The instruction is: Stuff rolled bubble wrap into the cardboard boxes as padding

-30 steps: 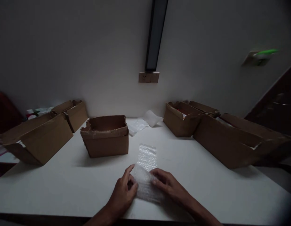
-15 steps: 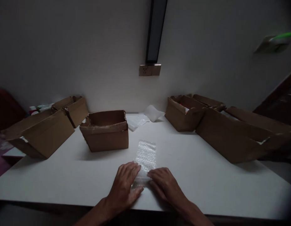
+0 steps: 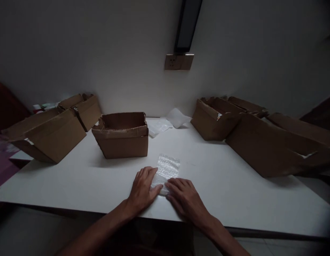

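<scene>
A strip of clear bubble wrap [image 3: 168,167] lies on the white table [image 3: 234,185], its near end rolled up under my hands. My left hand [image 3: 144,188] lies flat with fingers stretched out, pressing on the left of the roll. My right hand [image 3: 184,200] lies flat beside it, fingers extended onto the roll's right side. The rolled part is mostly hidden beneath both palms. An open cardboard box [image 3: 121,139] stands just beyond the wrap, to the left.
More open cardboard boxes stand at the left [image 3: 47,137] and right [image 3: 274,145], with a smaller one [image 3: 213,119] at the back right. Loose plastic sheets [image 3: 167,122] lie by the wall. A wall socket [image 3: 179,61] sits above. The table's near edge is just below my wrists.
Both hands have gone from gripping the wrap's near end to lying flat on it and rolling it away; the free strip is shorter. The camera tilted down.
</scene>
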Tool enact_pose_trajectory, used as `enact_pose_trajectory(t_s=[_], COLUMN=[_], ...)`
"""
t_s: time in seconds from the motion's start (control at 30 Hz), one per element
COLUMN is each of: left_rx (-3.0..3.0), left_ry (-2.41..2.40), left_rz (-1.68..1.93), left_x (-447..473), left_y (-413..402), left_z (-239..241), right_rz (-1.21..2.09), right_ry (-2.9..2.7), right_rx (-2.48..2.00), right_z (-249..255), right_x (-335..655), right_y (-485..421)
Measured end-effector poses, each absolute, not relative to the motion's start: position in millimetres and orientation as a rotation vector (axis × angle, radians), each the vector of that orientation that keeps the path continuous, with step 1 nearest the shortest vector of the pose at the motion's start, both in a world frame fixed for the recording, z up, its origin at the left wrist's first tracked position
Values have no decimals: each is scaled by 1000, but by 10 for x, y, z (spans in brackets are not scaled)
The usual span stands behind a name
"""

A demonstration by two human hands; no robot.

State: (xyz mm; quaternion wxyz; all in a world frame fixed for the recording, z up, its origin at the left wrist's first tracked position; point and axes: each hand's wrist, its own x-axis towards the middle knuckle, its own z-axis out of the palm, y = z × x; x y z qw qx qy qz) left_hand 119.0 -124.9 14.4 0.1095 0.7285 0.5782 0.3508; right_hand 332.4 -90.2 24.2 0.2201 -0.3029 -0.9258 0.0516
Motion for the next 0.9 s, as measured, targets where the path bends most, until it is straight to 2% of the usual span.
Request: enact_pose_trajectory(t_s=[0.1, 0.2, 0.27, 0.4, 0.53, 0.63, 0.8, 0.9], left_rx=[2344, 2274, 2165, 2064, 1936, 1491, 869, 818], left_ry=[1479, 1424, 1488, 1652, 1724, 1613, 1237, 1135], left_rz=[1039, 959, 902, 804, 944, 1169, 1267, 1305], left_x=[1168, 1124, 1110, 1133, 1175, 1182, 1228, 1305], left_y=[-1432, -1581, -1577, -1364, -1247, -1318, -1408, -1403], left_z=[167, 223, 249, 230, 196, 184, 194, 224], right_rz=[389, 644, 566, 175, 63, 221, 859, 773], right_ry=[-2476, -2426, -2397, -2456, -2572, -2373, -2200, -2194], right_rx=[-900, -950, -970, -904, -935, -1074, -1071, -999], right_z=[220, 217, 234, 288, 271, 241, 240, 230], right_x=[3322, 3379, 3404, 3361, 3275, 3254, 3251, 3265], right_y=[-901, -973, -1036, -1089, -980, -868, -827, -803])
